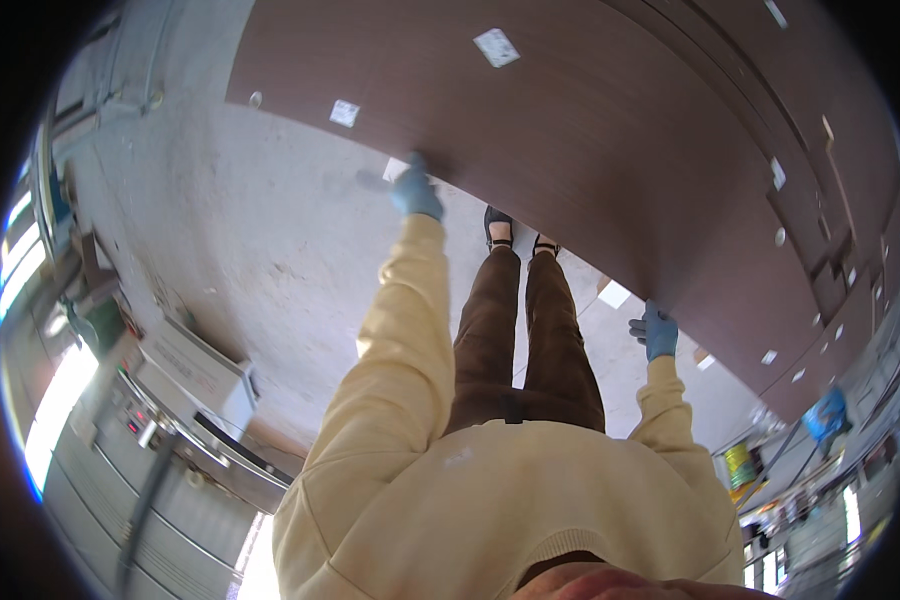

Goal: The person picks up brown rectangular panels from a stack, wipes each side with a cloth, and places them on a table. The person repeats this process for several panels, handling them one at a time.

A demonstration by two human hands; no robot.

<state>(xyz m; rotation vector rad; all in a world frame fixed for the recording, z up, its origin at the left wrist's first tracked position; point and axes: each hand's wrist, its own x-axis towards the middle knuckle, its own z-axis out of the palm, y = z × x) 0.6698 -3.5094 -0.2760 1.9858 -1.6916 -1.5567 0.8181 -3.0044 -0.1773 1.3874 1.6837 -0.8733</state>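
Note:
Both my hands wear blue gloves with greyish fingers and are at the near edge of a large, flat, dark brown panel [570, 150]. My left hand [416, 190] overlaps the edge left of my feet; its fingers are smeared by motion, so their grip cannot be made out. Further right and nearer to me, my right hand [659, 333] has one digit against the panel's edge. Its other fingers point left, apart from each other, over the floor. White labels [496, 47] are stuck on the panel's face, and a small round whitish spot [256, 99] marks its left corner.
More brown panels [838, 150] lie at the right and far right. Pale floor [210, 200] spreads on the left, with a white box [195, 370] and metal equipment beyond it. My feet [500, 222] stand close to the panel's edge. A blue bag-like thing [825, 415] lies at the lower right.

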